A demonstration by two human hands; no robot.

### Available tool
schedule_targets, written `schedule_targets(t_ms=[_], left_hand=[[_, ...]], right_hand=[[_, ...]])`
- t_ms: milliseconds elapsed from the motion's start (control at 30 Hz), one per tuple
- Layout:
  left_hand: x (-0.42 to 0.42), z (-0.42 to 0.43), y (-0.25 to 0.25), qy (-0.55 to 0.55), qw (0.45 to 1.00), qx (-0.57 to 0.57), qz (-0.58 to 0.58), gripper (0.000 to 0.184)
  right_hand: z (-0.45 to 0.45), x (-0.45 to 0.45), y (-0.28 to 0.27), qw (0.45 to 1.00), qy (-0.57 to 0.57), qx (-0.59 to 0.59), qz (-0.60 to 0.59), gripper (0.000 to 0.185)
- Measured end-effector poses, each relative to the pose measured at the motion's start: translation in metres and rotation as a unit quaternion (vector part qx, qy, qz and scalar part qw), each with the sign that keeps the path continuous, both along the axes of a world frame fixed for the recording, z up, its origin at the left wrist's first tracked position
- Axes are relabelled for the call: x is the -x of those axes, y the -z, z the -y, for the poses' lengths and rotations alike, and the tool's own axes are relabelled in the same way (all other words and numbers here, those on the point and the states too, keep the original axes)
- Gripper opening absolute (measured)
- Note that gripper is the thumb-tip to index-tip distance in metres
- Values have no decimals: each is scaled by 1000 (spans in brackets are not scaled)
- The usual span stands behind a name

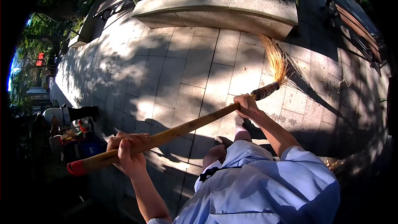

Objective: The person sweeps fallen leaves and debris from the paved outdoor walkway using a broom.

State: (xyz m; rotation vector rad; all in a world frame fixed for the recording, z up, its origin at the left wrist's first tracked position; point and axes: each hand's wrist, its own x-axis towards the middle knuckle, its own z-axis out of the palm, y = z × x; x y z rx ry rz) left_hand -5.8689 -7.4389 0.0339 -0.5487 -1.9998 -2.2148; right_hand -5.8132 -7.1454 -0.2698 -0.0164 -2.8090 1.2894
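A straw broom (182, 128) with a long wooden handle slants across the view in front of my body. My left hand (127, 151) is wrapped round the handle near its red-tipped end at the lower left. Further along, my right hand (247, 107) grips the handle just below the dark binding. Beyond it the yellow bristles (277, 60) fan out at the upper right, near the foot of a stone planter. Whether the bristle tips touch the paving I cannot tell.
A stone planter (219, 10) with grass runs along the far side of the paved ground (166, 79). A wooden bench (356, 27) stands at the right, another bench (116, 2) at upper left. Bags and a person's leg (81, 113) show at the left. Tree shadows dapple the paving.
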Motion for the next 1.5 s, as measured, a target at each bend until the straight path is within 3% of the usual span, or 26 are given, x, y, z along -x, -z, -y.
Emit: schedule_targets(t_ms=[100,200,267,333,467,567,667,700,733,767,800,933,1000,1067,1133,1200,1300,1367,1433,1467,1500], left_hand=[[-14,-49,34,88,993,-24,80,17],[-37,-88,93,150,973,-29,173,13],[-66,-104,127,187,954,-71,225,11],[-92,-92,138,218,946,-82,226,10],[-105,-12,91,190,957,-142,168,12],[-124,83,21,123,985,-115,35,20],[-156,175,-34,132,986,-81,-56,15],[-171,194,-42,13,994,-66,-89,15],[-184,192,-52,31,993,-75,-89,11],[-196,146,-58,-56,984,-109,-126,13],[-207,131,-53,-70,985,-91,-125,13],[-229,74,10,-107,991,-4,-83,16],[-229,4,39,-133,990,-37,-36,17],[-234,-47,60,-110,993,-42,-1,18],[-248,-102,68,-50,998,-37,6,15],[-254,-123,56,-19,998,-52,28,13],[-253,-134,16,18,995,-81,49,8],[-246,-113,-18,60,991,-113,39,9],[-240,-87,-47,-24,997,-75,-26,14],[-238,-71,-60,17,993,-111,-37,16],[-253,-119,-78,84,981,-166,-55,11]], right_hand=[[-32,-78,15,992,118,11,36,16],[-72,-159,37,969,215,-51,113,1],[-94,-210,39,949,242,-125,160,7],[-98,-248,21,959,242,-123,86,8],[-54,-252,-34,972,185,-142,38,16],[18,-208,-76,983,121,-129,-56,16],[77,-163,-108,989,27,-82,-116,10],[86,-149,-113,988,-3,-68,-142,8],[89,-137,-120,988,-17,-62,-141,6],[85,-124,-115,987,-38,-76,-134,4],[74,-113,-113,987,-56,-84,-128,3],[-13,-93,-75,983,-156,-90,-34,9],[-63,-113,-58,981,-150,-87,90,10],[-113,-156,-9,990,-86,-55,98,12],[-157,-216,-10,983,-76,-93,141,11],[-178,-265,0,987,-21,-99,122,10],[-189,-301,-47,995,51,-85,-7,10],[-188,-301,-74,993,59,-71,-73,10],[-189,-284,-109,989,40,-54,-133,10],[-190,-270,-118,986,30,-57,-155,10],[-195,-252,-126,982,19,-60,-177,11]])
